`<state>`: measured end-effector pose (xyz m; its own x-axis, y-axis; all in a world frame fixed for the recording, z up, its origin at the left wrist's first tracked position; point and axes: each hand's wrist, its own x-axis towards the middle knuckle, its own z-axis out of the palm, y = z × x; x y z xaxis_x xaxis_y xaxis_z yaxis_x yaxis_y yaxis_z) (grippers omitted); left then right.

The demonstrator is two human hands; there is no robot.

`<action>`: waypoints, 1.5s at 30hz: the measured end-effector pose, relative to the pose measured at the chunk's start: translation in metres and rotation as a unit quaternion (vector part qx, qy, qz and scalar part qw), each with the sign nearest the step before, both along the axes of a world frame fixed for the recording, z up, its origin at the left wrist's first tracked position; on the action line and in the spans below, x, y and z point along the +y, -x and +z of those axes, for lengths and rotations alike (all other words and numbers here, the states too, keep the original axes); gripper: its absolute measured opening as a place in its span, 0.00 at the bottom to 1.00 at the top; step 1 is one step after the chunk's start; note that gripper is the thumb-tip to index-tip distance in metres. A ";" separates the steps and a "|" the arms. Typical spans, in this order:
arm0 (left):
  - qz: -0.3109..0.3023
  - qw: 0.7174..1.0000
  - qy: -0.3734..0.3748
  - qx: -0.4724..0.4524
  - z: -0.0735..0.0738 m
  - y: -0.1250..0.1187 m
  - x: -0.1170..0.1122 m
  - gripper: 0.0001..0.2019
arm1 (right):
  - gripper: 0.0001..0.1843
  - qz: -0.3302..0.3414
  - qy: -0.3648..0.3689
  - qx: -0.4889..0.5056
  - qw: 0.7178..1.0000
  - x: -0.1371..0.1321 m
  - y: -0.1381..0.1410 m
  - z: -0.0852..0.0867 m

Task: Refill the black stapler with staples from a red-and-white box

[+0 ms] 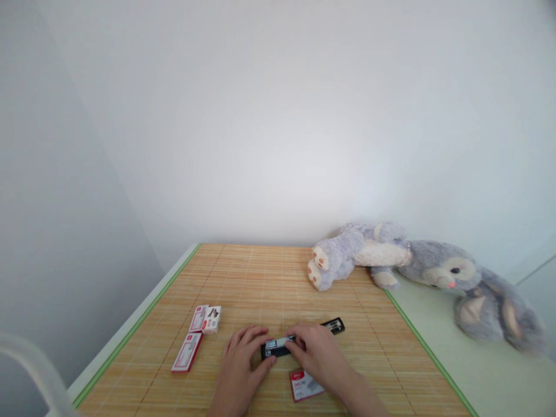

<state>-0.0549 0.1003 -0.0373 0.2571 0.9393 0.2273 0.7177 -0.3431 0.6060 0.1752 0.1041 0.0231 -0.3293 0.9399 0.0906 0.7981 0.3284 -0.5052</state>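
Note:
A black stapler [274, 350] lies slantwise on the mat, with silver metal parts showing at both ends; it looks unfolded. My left hand [241, 366] closes round its left end, thumb at the near side and fingertips at the far side. My right hand [319, 354] covers the stapler's middle, with the thumb and fingers closed on the silver metal part. What lies beneath the right palm is hidden. Just below the stapler is a flat red and white staple box [306, 383], partly covered by my right wrist.
To the left, two pink and white boxes [186, 352] lie beside a small white box [212, 319] with a stapler picture. A grey plush rabbit [373, 252] stretches along the back right. Under everything lies a bamboo mat [260, 278] with a green border. A white curved bar [35, 370] stands at lower left.

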 end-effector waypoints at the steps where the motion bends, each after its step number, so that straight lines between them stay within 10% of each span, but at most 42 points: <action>1: 0.000 1.000 0.000 0.000 0.000 0.000 0.000 0.17 | 0.10 0.002 0.000 -0.007 1.000 -0.001 0.002 0.000; 7: 0.000 1.000 0.008 0.005 0.001 -0.001 0.000 0.17 | 0.21 0.000 0.015 -0.019 1.000 -0.006 -0.003 0.007; 13: 0.000 1.000 0.013 0.003 0.005 -0.001 0.000 0.16 | 0.31 -0.102 -0.076 0.042 0.991 -0.003 -0.091 0.011; 17: 0.004 1.000 0.013 0.000 0.006 -0.002 0.000 0.15 | 0.32 -0.091 0.063 0.189 0.976 -0.007 -0.128 -0.009; 24: -0.003 1.000 0.020 0.003 0.007 0.000 0.000 0.16 | 0.29 -0.041 0.157 0.362 0.918 0.002 -0.113 -0.032; 36: -0.141 0.990 0.011 0.009 0.015 -0.012 -0.011 0.27 | 0.25 -0.021 0.148 0.338 0.929 0.000 -0.109 -0.012; 45: -0.068 0.994 0.016 -0.081 -0.004 -0.001 -0.009 0.21 | 0.23 -0.015 0.139 0.359 0.923 -0.006 -0.112 -0.021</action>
